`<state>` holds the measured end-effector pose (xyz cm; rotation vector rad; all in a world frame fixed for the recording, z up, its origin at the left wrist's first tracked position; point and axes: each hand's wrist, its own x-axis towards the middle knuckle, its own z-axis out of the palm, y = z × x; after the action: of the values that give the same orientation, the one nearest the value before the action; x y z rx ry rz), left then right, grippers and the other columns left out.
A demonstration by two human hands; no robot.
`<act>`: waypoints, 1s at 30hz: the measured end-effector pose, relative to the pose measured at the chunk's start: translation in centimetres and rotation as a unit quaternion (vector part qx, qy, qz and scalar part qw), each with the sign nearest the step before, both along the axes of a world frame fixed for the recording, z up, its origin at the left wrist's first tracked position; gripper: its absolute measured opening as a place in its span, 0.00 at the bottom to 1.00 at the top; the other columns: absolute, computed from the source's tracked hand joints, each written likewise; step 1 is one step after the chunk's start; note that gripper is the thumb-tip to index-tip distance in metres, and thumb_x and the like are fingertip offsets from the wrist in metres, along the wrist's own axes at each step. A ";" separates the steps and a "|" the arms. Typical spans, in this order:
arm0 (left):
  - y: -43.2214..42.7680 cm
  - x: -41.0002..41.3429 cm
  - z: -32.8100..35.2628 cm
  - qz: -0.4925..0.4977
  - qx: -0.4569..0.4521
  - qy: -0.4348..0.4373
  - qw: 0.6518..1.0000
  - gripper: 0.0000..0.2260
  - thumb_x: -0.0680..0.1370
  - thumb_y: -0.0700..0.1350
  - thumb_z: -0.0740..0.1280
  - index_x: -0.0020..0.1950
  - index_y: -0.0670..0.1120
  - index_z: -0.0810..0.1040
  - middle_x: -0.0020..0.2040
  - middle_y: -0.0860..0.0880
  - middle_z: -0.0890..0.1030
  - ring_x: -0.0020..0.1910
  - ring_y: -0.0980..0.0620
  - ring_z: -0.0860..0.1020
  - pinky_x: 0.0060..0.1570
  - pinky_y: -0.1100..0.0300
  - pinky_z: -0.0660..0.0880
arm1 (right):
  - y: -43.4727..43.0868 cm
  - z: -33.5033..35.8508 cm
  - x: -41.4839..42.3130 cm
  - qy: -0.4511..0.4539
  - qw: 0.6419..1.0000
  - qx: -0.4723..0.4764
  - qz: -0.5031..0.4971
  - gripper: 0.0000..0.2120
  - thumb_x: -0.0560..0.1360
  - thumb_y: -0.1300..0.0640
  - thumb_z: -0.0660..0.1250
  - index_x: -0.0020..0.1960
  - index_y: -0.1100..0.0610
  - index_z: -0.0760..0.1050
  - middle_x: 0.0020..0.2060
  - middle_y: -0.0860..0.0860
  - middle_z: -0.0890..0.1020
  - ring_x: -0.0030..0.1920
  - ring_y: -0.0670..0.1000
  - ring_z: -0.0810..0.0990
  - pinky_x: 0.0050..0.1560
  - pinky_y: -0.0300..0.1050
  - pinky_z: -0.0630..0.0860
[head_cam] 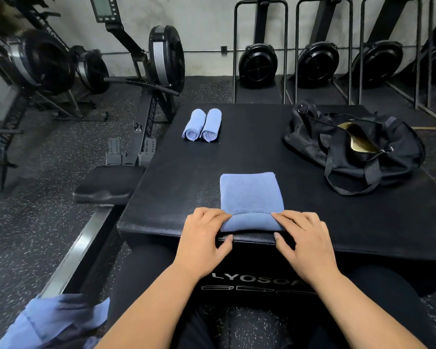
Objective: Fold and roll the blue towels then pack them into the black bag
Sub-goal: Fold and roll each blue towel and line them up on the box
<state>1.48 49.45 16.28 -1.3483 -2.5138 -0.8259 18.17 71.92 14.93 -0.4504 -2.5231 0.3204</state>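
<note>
Two rolled towels (202, 125) lay finished on the counter (337, 222). The left hand (204, 239) and right hand (306, 238) curled their fingers (218, 217) round a folded towel (249, 193), starting its roll. The black bag (350, 152) looked unpacked.

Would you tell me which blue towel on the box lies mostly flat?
The folded towel at the near edge, held by the left hand and right hand; the rolled towels farther back are tight rolls.

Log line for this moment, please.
step: rolling folded towel from near edge | left hand: holds roll's left end | right hand: holds roll's right end | rolled towels: two, far left | black bag: open, right
</note>
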 end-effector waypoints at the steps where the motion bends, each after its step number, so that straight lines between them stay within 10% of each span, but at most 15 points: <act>1: -0.1 -0.1 -0.1 -0.001 0.003 -0.013 1.000 0.18 0.78 0.53 0.70 0.68 0.55 0.79 0.63 0.63 0.77 0.63 0.54 0.71 0.63 0.53 0.69 | 0.1 0.1 0.0 -0.006 1.000 -0.007 -0.008 0.19 0.79 0.45 0.67 0.69 0.44 0.79 0.63 0.38 0.79 0.58 0.51 0.73 0.55 0.50 0.70; 13: -0.2 -0.2 0.3 0.055 0.100 -0.246 0.963 0.04 0.81 0.57 0.69 0.55 0.64 0.81 0.50 0.56 0.77 0.57 0.57 0.74 0.60 0.53 0.75 | -0.1 1.4 0.0 0.041 0.968 -0.241 -0.061 0.06 0.78 0.40 0.69 0.53 0.37 0.81 0.44 0.46 0.74 0.50 0.49 0.75 0.55 0.55 0.77; 23: 0.4 -0.1 0.5 0.020 0.121 -0.012 0.992 0.08 0.81 0.41 0.73 0.54 0.55 0.84 0.56 0.61 0.78 0.57 0.51 0.74 0.56 0.51 0.72 | 0.0 0.9 -0.9 0.112 0.994 0.004 -0.010 0.05 0.81 0.55 0.70 0.51 0.50 0.85 0.52 0.42 0.82 0.48 0.53 0.73 0.48 0.54 0.73; 30: 0.2 -0.1 0.2 0.035 0.050 -0.001 0.998 0.14 0.80 0.53 0.72 0.66 0.56 0.80 0.64 0.63 0.78 0.62 0.52 0.73 0.59 0.52 0.70 | 0.4 0.5 -0.3 0.031 1.000 0.005 -0.004 0.16 0.80 0.49 0.67 0.66 0.46 0.81 0.62 0.39 0.79 0.57 0.52 0.74 0.51 0.51 0.70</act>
<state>1.40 49.65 16.50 -1.2225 -2.4690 -0.9268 17.83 72.34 15.42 -0.4394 -2.4617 0.3149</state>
